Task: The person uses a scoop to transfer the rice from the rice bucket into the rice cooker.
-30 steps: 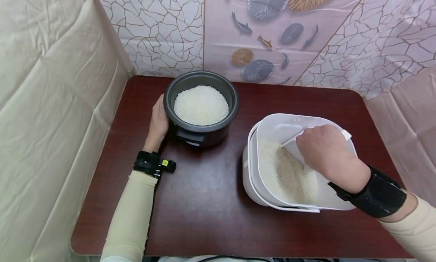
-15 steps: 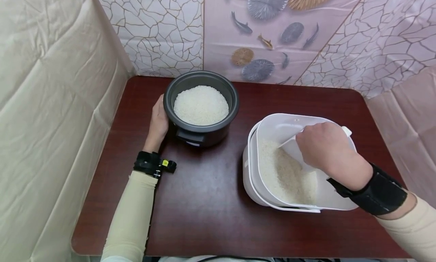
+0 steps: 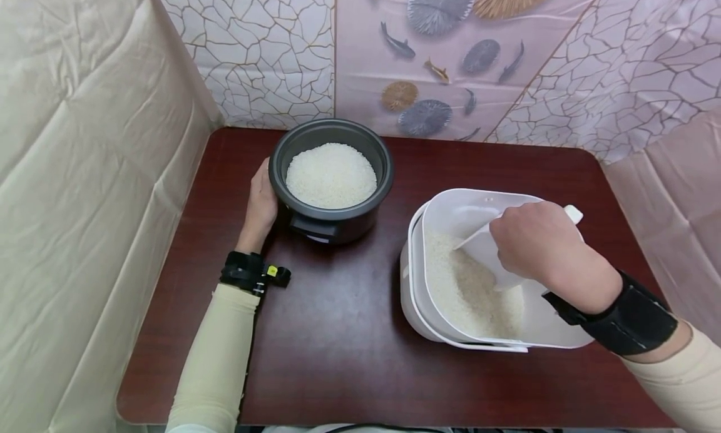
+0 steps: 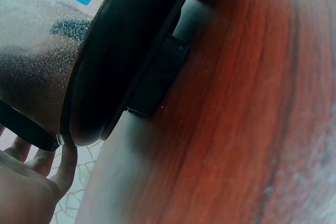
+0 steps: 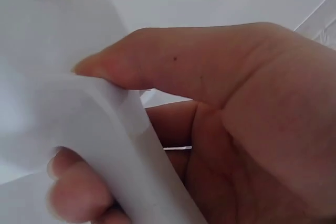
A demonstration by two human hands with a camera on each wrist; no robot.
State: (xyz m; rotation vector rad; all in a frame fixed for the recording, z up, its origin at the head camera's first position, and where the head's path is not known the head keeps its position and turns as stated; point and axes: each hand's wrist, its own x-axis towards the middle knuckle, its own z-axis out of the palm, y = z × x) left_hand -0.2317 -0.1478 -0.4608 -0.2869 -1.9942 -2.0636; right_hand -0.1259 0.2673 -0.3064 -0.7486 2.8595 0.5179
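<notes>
A dark rice cooker (image 3: 352, 223) stands at the back left of the table, with a mound of white rice (image 3: 332, 175) in its pot. My left hand (image 3: 261, 198) holds the cooker's left side. In the left wrist view its fingers (image 4: 64, 169) lie at a black side handle (image 4: 23, 127) and the lower edge of the body. On the right, a white rice bin (image 3: 415, 283) holds more rice (image 3: 467, 292). Inside it my right hand (image 3: 532, 239) grips a white plastic scoop (image 3: 483, 250), thumb on top, fingers wrapped round the handle (image 5: 152, 177). The scoop's front edge meets the rice.
The dark red wooden table (image 3: 332, 333) bears both containers. A white bail handle (image 3: 479, 344) runs along the bin's near side. Patterned sheeting (image 3: 270, 57) backs the table, and a cream sheet (image 3: 84, 201) hangs at its left.
The scoop has shifted slightly left in the bin, and more of its bowl shows. The right hand has risen a little in view. The left hand and cooker keep their place.
</notes>
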